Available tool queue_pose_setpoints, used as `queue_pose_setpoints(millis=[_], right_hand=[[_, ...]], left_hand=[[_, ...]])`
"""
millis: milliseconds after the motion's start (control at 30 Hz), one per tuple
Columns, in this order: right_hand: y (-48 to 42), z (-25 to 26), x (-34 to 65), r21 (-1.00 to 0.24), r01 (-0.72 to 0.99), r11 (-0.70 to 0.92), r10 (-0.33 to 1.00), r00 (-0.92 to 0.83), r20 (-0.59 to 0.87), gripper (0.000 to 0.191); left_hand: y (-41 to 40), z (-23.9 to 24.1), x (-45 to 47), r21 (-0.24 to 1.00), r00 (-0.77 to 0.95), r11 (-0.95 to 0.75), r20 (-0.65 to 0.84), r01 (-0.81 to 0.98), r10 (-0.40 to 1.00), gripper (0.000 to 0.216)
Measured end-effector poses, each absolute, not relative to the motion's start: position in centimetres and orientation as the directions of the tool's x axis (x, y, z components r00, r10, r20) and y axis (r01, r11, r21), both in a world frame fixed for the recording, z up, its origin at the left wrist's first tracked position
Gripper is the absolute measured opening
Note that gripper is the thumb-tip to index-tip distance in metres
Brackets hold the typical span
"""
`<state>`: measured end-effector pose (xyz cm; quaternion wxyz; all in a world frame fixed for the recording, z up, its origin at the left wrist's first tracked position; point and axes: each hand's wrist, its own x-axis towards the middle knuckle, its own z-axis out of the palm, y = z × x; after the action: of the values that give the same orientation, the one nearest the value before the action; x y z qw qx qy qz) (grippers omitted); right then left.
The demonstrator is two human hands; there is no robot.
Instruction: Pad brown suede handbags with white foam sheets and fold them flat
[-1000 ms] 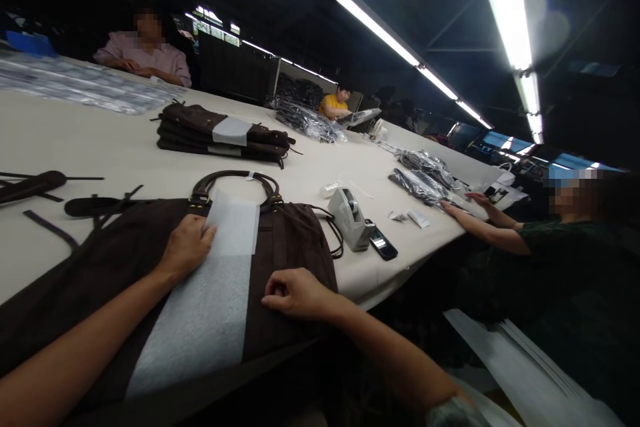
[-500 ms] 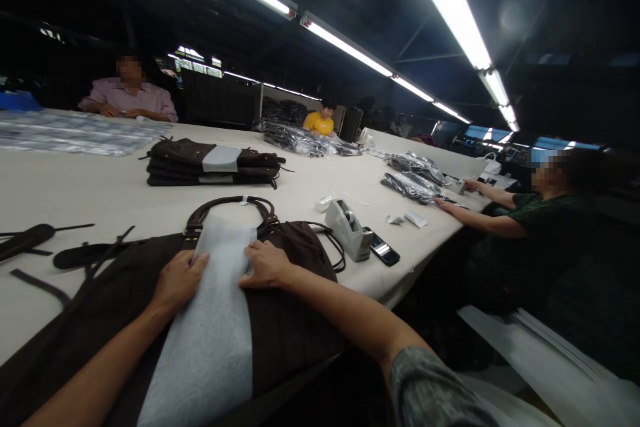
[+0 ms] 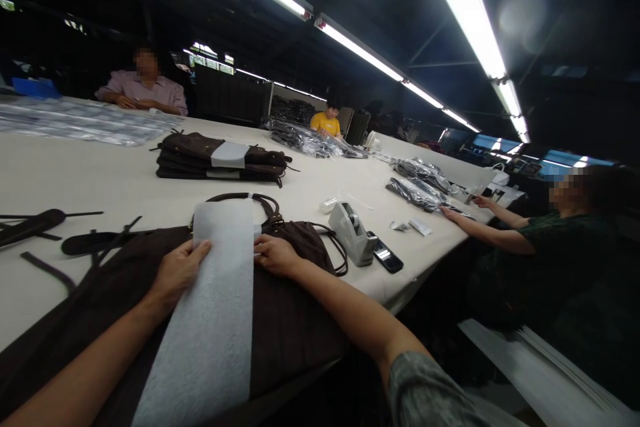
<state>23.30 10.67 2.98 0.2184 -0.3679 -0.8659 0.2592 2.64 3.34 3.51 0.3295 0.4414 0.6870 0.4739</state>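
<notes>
Pinching plain white paper [image 3: 224, 287], the left hand [image 3: 175, 273] sits near a white-banded handle [image 3: 274, 203].

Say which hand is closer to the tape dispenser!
Right: the right hand is left of the tape dispenser, by the white strip; the left hand is farther away, across the strip.

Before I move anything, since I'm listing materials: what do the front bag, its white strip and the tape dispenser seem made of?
Front bag: matte dark-brown fabric, perhaps canvas; soft folds show. White strip: thin, dull paper or nonwoven sheet, faintly mottled. Tape dispenser: probably smooth plastic, judging by its rigid moulded body.
</notes>
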Motion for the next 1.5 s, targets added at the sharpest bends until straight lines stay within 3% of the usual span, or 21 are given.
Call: queue_pose_setpoints(millis=[133, 300, 400, 533, 633, 900, 1200, 1333, 1500], right_hand=[[12.3, 3.6, 21.6, -0.858, 0.440, 0.264, 0.933, -0.343, 0.111, 0.022], [16.0, 7.3, 20.0, -0.919, 0.345, 0.192, 0.974, -0.181, 0.136, 0.036], [16.0, 9.3, 19.6, -0.893, 0.347, 0.286, 0.956, -0.170, 0.240, 0.033], [14.1, 10.5, 19.5, -0.692, 0.496, 0.524, 0.835, -0.141, 0.532, 0.030], [13.2, 10.5, 19.8, -0.609, 0.456, 0.649, 0.738, -0.181, 0.651, 0.021], [9.8, 6.8, 21.8, -0.708, 0.226, 0.669, 0.707, -0.485, 0.514, 0.033], [5.3, 0.1, 22.0, -0.762, 0.261, 0.592, 0.723, -0.589, 0.360, 0.022], [5.7, 0.0, 22.4, -0.819, 0.204, 0.536, 0.755, -0.551, 0.356, 0.022], [5.5, 0.8, 23.2, -0.886, 0.114, 0.450, 0.838, -0.396, 0.375, 0.037]], left_hand=[[3.1, 3.8, 3.0, 0.955, -0.380, 0.112, 0.000, 0.274, 0.925, 0.066], [3.6, 3.2, 3.2, 0.932, -0.242, 0.114, -0.029, 0.344, 0.970, 0.066], [4.8, 2.8, 3.0, 0.875, -0.222, 0.138, -0.036, 0.464, 0.974, 0.055], [5.9, 2.5, 2.9, 0.792, -0.281, 0.164, 0.009, 0.588, 0.960, 0.043], [5.8, 2.4, 3.0, 0.751, -0.323, 0.164, 0.069, 0.639, 0.944, 0.041], [5.8, 2.2, 2.7, 0.666, -0.390, 0.215, 0.124, 0.714, 0.912, 0.032], [6.7, 2.9, 1.1, 0.674, -0.270, 0.208, -0.013, 0.708, 0.963, 0.035], [6.7, 3.4, 1.2, 0.659, -0.289, 0.226, -0.013, 0.718, 0.957, 0.036], [6.5, 3.7, 1.4, 0.640, -0.285, 0.211, 0.012, 0.739, 0.959, 0.034]])
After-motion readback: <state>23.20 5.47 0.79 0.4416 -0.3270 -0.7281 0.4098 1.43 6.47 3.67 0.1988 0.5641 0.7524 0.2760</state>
